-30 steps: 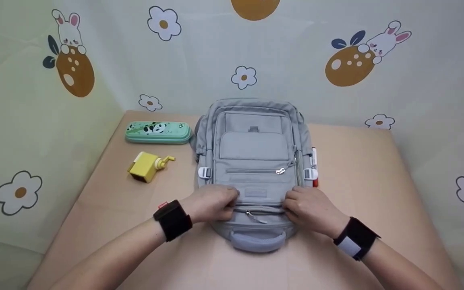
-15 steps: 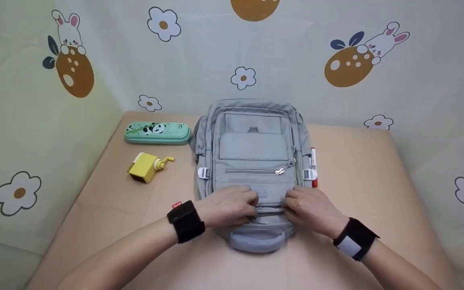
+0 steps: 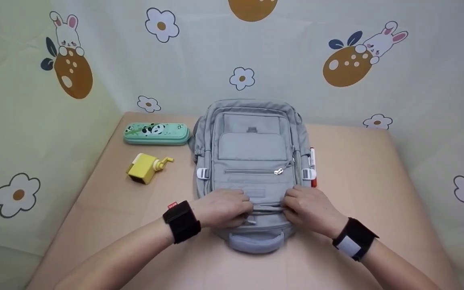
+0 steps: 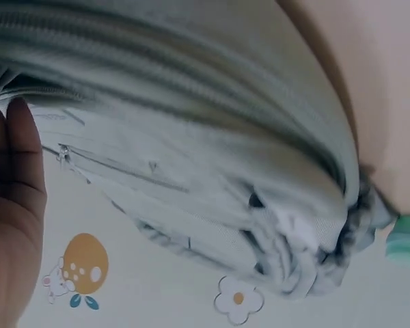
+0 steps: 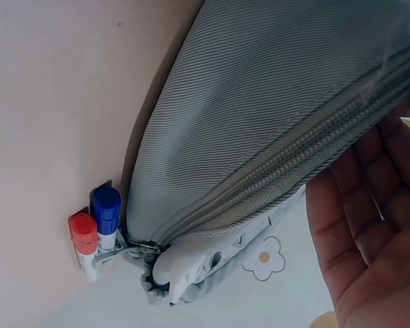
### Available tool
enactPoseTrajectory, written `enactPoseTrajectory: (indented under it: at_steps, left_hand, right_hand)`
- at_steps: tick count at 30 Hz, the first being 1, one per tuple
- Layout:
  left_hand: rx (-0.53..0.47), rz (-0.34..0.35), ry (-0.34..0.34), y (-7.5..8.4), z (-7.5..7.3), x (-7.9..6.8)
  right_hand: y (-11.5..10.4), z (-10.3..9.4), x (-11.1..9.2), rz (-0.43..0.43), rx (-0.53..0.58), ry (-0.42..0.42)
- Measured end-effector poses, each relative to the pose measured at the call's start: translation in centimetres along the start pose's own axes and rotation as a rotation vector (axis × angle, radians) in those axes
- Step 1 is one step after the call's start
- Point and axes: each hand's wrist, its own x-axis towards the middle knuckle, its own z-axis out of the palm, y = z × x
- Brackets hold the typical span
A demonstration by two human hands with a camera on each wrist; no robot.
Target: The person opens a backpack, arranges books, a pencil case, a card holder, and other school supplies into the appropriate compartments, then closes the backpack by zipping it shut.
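A grey backpack (image 3: 252,147) lies on the table with its carry handle (image 3: 257,243) toward me. In the head view my left hand (image 3: 222,207) is over its lower left part, the curled fingers pinching the zipper pull (image 3: 250,220) by the top compartment. Seen from the left wrist, that hand (image 4: 14,184) is at the left edge, fingertips by a gap in the zipper. My right hand (image 3: 310,207) grips the backpack's fabric at the right end of the same zipper. The right wrist view has this hand (image 5: 376,219) beneath the zipper teeth (image 5: 287,167), thumb mostly hidden.
A green panda pencil case (image 3: 156,133) and a yellow crank pencil sharpener (image 3: 143,168) stand left of the backpack. On its right side are a red-capped marker (image 5: 84,236) and a blue-capped marker (image 5: 106,212). Patterned fabric (image 3: 199,52) hangs behind the table (image 3: 349,161).
My left hand goes from the backpack's left edge rightward to the zipper pull, then back left a little with it. The right hand keeps its grip in place.
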Motion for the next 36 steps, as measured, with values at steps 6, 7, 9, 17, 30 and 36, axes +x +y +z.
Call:
enactPoseTrajectory:
  at_steps: [6, 7, 9, 17, 30, 36]
  left_hand:
    - [-0.174, -0.112, 0.040, 0.1, 0.0, -0.8]
    - [-0.193, -0.129, 0.050, 0.2, -0.1, -0.9]
    - [-0.212, -0.162, 0.068, 0.4, -0.2, -1.0]
    - [-0.218, -0.292, 0.089, 0.4, -0.5, -2.6]
    - [-0.157, -0.410, 0.060, -1.2, -1.2, -6.7]
    - [-0.171, -0.396, 0.076, -1.5, -1.0, -7.1]
  right_hand:
    - [0.0, 0.2, -0.1, -0.012, -0.006, 0.039]
    - [0.0, 0.2, -0.1, -0.011, -0.008, 0.040]
    - [0.0, 0.2, -0.1, -0.008, -0.008, 0.038]
    - [0.0, 0.1, -0.1, -0.012, -0.008, 0.034]
    - [0.0, -0.2, 0.2, -0.030, -0.010, 0.006]
    - [-0.2, -0.5, 0.5, -0.028, -0.013, -0.025]
